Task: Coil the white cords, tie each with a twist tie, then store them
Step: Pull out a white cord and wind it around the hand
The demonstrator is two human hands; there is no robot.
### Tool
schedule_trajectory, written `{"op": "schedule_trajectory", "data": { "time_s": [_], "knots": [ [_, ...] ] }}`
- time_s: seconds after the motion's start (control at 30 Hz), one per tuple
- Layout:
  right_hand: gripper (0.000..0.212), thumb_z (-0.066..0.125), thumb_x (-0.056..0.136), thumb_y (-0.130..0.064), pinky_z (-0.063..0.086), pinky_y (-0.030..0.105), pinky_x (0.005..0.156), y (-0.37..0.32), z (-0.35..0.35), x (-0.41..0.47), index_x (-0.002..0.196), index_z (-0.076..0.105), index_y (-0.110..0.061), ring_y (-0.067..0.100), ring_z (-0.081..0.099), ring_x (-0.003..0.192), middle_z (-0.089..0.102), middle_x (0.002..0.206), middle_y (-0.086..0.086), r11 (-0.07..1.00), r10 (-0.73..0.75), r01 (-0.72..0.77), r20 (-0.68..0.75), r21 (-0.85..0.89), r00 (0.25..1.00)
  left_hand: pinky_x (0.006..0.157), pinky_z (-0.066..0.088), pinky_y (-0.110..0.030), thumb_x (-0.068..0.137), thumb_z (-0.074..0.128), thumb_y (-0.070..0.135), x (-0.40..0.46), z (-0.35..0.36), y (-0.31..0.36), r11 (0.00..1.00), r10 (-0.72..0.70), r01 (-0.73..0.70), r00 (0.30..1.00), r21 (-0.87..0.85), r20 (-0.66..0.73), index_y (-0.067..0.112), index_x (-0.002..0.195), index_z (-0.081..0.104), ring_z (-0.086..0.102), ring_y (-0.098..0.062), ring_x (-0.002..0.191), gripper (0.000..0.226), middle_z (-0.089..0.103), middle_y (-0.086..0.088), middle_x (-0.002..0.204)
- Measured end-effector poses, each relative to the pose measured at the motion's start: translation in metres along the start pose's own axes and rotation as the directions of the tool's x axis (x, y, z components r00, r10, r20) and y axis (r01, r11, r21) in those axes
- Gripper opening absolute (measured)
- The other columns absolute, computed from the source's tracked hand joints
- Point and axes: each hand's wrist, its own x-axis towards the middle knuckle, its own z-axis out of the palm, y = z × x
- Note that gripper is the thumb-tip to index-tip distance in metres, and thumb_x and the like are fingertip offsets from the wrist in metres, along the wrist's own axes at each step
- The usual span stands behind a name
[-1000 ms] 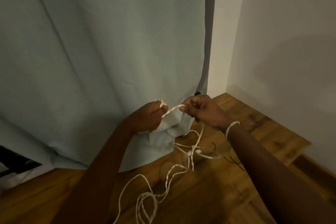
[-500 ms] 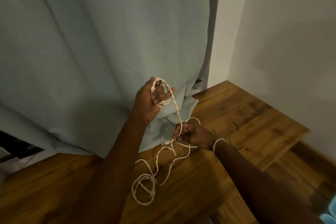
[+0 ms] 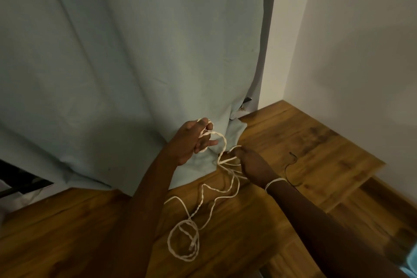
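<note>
A long white cord [image 3: 204, 196] hangs from my hands and ends in loose loops on the wooden table [image 3: 316, 142]. My left hand [image 3: 191, 142] is raised in front of the curtain and holds a few turns of the cord wound round its fingers. My right hand [image 3: 252, 163] is lower and to the right, fingers curled round the cord just below the left hand. A white band circles my right wrist. A thin black twist tie [image 3: 291, 162] lies on the table to the right of my right hand.
A pale blue curtain [image 3: 135, 63] hangs behind the table and drapes onto its back edge. White walls [image 3: 361, 52] meet in the corner at the right. The table's right edge drops to a lower wooden ledge [image 3: 383, 198].
My left hand first rose with cord looped on its fingers while my right hand dropped down along the cord. In the last half second both hands have barely moved.
</note>
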Motion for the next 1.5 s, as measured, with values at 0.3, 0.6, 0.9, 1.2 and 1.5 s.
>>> {"op": "schedule_trajectory", "data": {
  "time_s": [0.3, 0.6, 0.9, 1.2, 1.5],
  "knots": [
    [0.016, 0.049, 0.097, -0.001, 0.034, 0.02, 0.055, 0.031, -0.091, 0.021, 0.096, 0.064, -0.006, 0.019, 0.052, 0.064, 0.062, 0.078, 0.008, 0.971, 0.212, -0.24, -0.427, -0.013, 0.879, 0.105, 0.044, -0.047, 0.099, 0.045, 0.026, -0.016, -0.012, -0.011, 0.942, -0.185, 0.265, 0.923, -0.207, 0.338, -0.002, 0.086, 0.06, 0.03, -0.007, 0.027, 0.034, 0.036, 0.003, 0.034],
    [0.019, 0.053, 0.1, -0.02, 0.051, 0.039, 0.094, -0.03, -0.058, 0.009, 0.115, 0.057, -0.009, 0.013, 0.058, 0.088, 0.063, 0.103, 0.002, 0.997, 0.076, -0.078, 0.088, 0.012, 0.993, 0.115, 0.033, -0.047, 0.102, 0.037, 0.038, 0.004, 0.026, 0.049, 0.681, 0.229, -0.048, 0.962, -0.731, 0.15, -0.005, 0.088, 0.064, 0.056, -0.042, 0.044, 0.053, 0.052, -0.031, 0.05],
    [0.028, 0.054, 0.1, -0.027, 0.048, 0.025, 0.077, -0.118, -0.109, 0.011, 0.115, 0.069, -0.009, 0.024, 0.067, 0.093, 0.071, 0.107, 0.01, 0.936, -0.176, 0.223, 0.19, -0.27, 0.966, 0.097, 0.047, -0.037, 0.103, 0.037, 0.036, 0.018, 0.013, 0.014, 0.573, 0.44, -0.32, 0.897, 0.755, 0.046, 0.006, 0.11, 0.066, 0.059, -0.004, 0.096, 0.041, 0.065, 0.01, 0.104],
    [0.011, 0.071, 0.088, -0.005, 0.059, 0.039, 0.082, -0.099, -0.144, 0.034, 0.097, 0.077, -0.006, 0.023, 0.07, 0.096, 0.073, 0.102, 0.01, 0.782, -0.16, 0.326, -0.334, 0.532, 0.929, 0.102, 0.044, -0.041, 0.104, 0.027, 0.033, -0.006, 0.026, 0.02, 0.837, 0.206, 0.204, 0.742, -0.508, 0.638, 0.003, 0.091, 0.058, 0.028, -0.014, 0.031, 0.045, 0.029, -0.004, 0.039],
    [0.027, 0.052, 0.102, -0.023, 0.058, 0.025, 0.078, -0.122, -0.088, 0.024, 0.123, 0.066, -0.012, 0.014, 0.071, 0.093, 0.073, 0.107, 0.004, 0.751, 0.073, 0.222, -0.413, 0.622, 0.908, 0.043, 0.044, -0.017, 0.098, 0.027, 0.057, 0.0, 0.019, 0.01, 0.745, 0.204, 0.163, 0.868, -0.646, 0.453, 0.013, 0.067, 0.066, 0.027, -0.008, 0.024, 0.067, 0.048, 0.0, 0.036]
  ]
}}
